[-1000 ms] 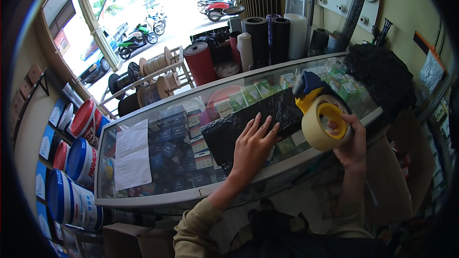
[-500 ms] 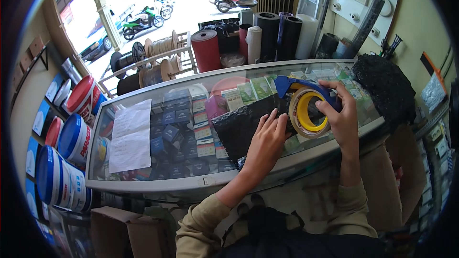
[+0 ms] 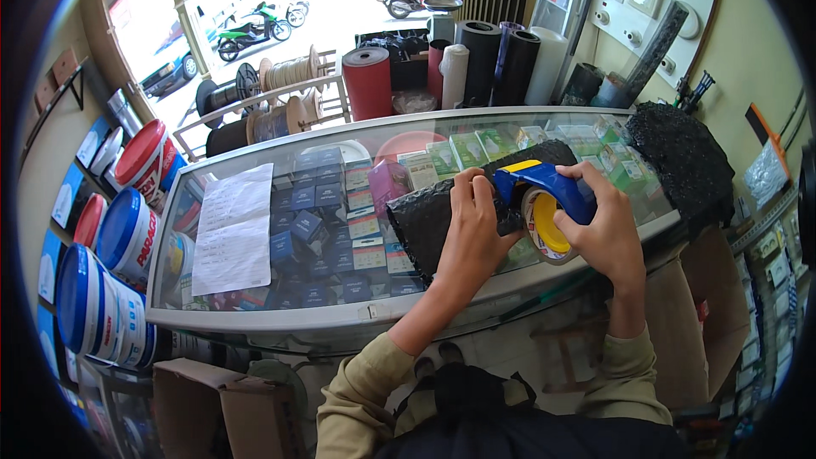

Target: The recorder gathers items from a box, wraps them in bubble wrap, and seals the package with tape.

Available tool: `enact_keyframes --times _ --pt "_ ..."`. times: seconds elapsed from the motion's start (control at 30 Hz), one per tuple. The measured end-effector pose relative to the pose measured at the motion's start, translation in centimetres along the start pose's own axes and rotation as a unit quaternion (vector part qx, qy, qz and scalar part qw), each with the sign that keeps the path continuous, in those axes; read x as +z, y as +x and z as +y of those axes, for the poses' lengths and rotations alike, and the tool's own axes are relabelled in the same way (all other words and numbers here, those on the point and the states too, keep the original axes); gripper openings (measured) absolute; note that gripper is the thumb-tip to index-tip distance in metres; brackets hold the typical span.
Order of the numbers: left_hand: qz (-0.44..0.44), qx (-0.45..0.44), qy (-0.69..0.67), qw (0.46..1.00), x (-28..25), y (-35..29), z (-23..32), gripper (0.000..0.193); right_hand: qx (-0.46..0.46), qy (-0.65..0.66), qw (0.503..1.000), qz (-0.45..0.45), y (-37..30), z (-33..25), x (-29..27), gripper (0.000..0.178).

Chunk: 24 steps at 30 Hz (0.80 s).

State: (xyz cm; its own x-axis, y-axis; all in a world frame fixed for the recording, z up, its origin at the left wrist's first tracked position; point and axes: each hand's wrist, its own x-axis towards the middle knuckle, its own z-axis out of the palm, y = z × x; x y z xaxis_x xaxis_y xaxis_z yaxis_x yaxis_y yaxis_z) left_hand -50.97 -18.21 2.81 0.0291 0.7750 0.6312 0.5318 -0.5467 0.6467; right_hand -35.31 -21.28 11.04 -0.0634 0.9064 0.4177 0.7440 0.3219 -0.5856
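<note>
A long parcel wrapped in black plastic [image 3: 421,221] lies across the glass-topped counter. My left hand [image 3: 473,225] is on the middle of it, fingers curled over the top and thumb on the near side. In my right hand [image 3: 605,225] is a blue tape dispenser [image 3: 552,180] with a yellow strip at its front edge. The tape roll [image 3: 544,225] on it has a yellow core. Its front end is close above the parcel, beside my left fingertips. Whether tape touches the plastic cannot be made out.
A handwritten sheet [image 3: 234,229] lies on the counter [image 3: 357,316], over small boxes inside it. Black plastic [image 3: 680,161] is heaped at its right end. Rolls [image 3: 367,85] and cable spools [image 3: 285,75] stand behind. Paint buckets [image 3: 102,306] line the left; cardboard boxes [image 3: 688,323] stand below.
The dispenser has turned in my right hand, its blue body now over the tape roll. My left hand has gone from lying flat to curled fingers, slightly further up on the parcel.
</note>
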Motion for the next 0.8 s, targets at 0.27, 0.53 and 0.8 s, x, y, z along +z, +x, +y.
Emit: enact_keyframes --times 0.27,0.53,0.8 --pt "-0.193 0.139 0.084 0.968 -2.9 3.0 -2.3 0.096 -0.005 0.03 0.999 0.024 -1.3 0.7 0.0 0.04" --pt "-0.252 0.087 0.061 0.962 -2.6 3.2 -2.8 0.103 -0.007 0.039 0.999 0.036 -1.3 1.1 0.3 0.041" --pt "-0.257 0.028 0.066 0.964 -2.6 2.9 -2.8 0.09 -0.007 0.052 0.998 0.029 -1.4 1.7 0.3 0.042"
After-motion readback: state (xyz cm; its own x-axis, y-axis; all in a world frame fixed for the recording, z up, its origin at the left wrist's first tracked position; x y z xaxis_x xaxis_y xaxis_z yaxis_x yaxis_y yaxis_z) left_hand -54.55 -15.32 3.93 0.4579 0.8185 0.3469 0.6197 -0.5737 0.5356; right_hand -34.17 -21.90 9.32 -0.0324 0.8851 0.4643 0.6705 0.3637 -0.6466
